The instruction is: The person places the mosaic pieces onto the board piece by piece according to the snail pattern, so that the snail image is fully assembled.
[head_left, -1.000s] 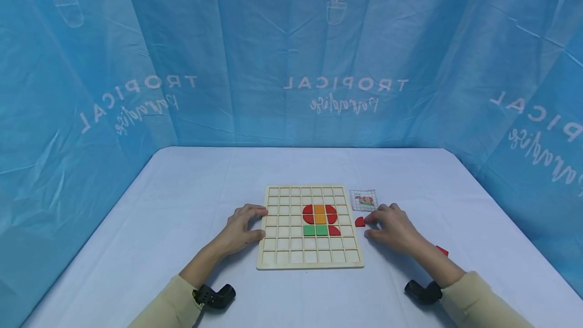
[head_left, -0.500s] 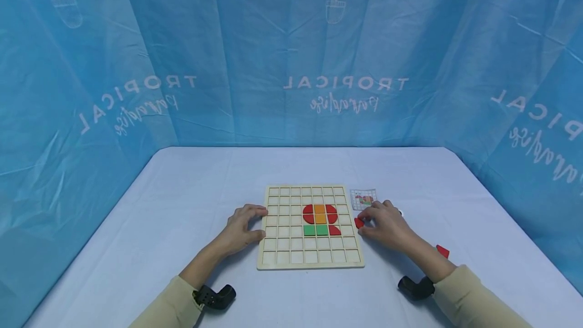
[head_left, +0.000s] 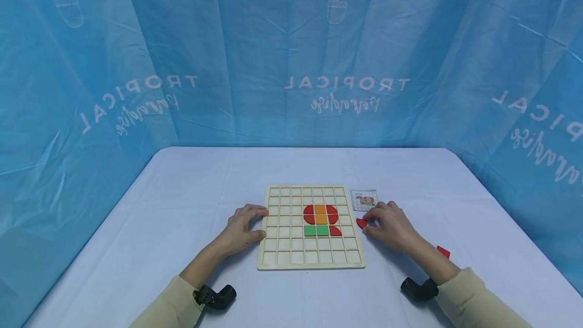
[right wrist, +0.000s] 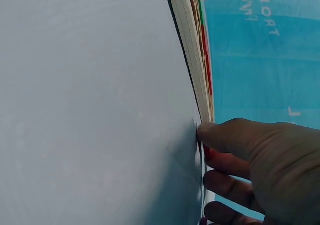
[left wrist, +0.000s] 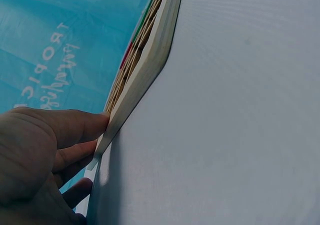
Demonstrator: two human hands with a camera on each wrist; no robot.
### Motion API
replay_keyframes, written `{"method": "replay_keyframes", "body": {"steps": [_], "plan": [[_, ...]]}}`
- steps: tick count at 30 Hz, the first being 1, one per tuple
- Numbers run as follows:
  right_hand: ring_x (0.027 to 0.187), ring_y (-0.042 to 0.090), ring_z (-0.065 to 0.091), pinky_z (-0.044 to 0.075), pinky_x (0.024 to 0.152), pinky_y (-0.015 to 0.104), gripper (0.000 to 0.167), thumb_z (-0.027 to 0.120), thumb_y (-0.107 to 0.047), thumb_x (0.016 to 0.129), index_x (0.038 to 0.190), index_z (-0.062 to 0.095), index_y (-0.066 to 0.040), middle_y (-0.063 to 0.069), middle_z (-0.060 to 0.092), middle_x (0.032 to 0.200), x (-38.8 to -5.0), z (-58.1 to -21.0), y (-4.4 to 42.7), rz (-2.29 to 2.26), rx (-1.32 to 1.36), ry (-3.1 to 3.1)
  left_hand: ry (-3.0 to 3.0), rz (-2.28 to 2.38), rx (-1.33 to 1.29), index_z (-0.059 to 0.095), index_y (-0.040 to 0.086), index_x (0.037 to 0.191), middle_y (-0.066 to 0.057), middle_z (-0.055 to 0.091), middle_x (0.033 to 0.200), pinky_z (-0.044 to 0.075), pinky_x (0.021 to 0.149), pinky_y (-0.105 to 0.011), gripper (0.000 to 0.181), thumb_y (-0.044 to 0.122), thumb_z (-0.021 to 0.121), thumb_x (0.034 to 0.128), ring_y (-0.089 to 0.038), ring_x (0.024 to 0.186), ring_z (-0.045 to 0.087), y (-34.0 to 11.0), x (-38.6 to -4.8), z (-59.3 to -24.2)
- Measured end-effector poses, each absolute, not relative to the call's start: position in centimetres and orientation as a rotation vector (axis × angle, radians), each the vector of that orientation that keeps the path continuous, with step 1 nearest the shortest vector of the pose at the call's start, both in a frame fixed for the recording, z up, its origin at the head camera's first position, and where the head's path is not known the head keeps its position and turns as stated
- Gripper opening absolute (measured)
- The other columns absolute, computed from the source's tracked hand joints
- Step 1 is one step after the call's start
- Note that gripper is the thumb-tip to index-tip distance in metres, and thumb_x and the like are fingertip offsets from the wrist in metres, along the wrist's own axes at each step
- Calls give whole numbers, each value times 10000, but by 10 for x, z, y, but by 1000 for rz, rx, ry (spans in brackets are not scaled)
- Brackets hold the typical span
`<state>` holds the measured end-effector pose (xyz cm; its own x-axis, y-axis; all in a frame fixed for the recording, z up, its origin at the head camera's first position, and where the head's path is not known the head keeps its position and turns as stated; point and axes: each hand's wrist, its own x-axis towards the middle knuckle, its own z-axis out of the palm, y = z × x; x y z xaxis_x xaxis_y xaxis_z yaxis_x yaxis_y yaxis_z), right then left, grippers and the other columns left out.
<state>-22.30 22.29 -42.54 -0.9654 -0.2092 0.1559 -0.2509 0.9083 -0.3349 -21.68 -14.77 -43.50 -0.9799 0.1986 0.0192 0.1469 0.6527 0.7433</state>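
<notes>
A pale wooden grid board (head_left: 282, 258) lies flat on the table. Set in its cells are red quarter-circle pieces (head_left: 332, 218), orange squares (head_left: 320, 209) and green squares (head_left: 309, 230). My left hand (head_left: 239, 227) touches the board's left edge with thumb and fingertips spread apart; in the left wrist view the thumb (left wrist: 82, 125) meets the rim. Just off the board's right edge, my right hand (head_left: 391, 227) pinches a loose red quarter-circle piece (head_left: 361, 222) between thumb and forefinger. In the right wrist view the fingers mostly hide this red piece (right wrist: 207, 153).
A small printed pattern card (head_left: 364, 200) lies beyond the right hand, by the board's upper right corner. Another red piece (head_left: 443, 252) rests on the white cloth (head_left: 205, 181) beside the right forearm. Blue printed curtain (head_left: 255, 115) encloses the table's back and sides.
My right hand has moved in on the loose red quarter-circle piece and turned it, so its curved side now faces lower left. My left hand stays at the board's edge.
</notes>
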Motion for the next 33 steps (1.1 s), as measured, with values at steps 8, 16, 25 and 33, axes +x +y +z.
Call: {"method": "replay_keyframes", "body": {"steps": [8,16,25,33], "plan": [[937,189,457,413,703,298,263,791,-253,723,961,721,-166,6,634,960,-218,-413,207,623,411,-2894,2804,1253,310,596,98,1220,-44,496,1352,182,1113,-557,464,102,705,769,-288,1326,332,-149,-216,-435],[991,177,473,445,768,342,265,797,-243,712,961,732,-178,-18,633,964,-214,-402,167,663,514,-2891,2787,1260,304,596,103,1220,-44,490,1363,169,1122,-543,460,102,708,774,-285,1342,319,-149,-215,-433],[877,108,422,384,712,278,233,782,-268,737,956,738,-202,-48,641,967,-216,-406,123,670,705,-2860,2775,1265,277,596,114,1220,-28,486,1364,180,1118,-558,463,109,710,772,-275,1345,308,-148,-216,-433],[842,105,406,355,708,274,212,759,-278,754,952,739,-204,-61,635,940,-219,-413,100,626,804,-2849,2773,1267,286,593,112,1223,-31,482,1367,158,1123,-557,465,103,707,772,-281,1355,298,-148,-216,-432]]}}
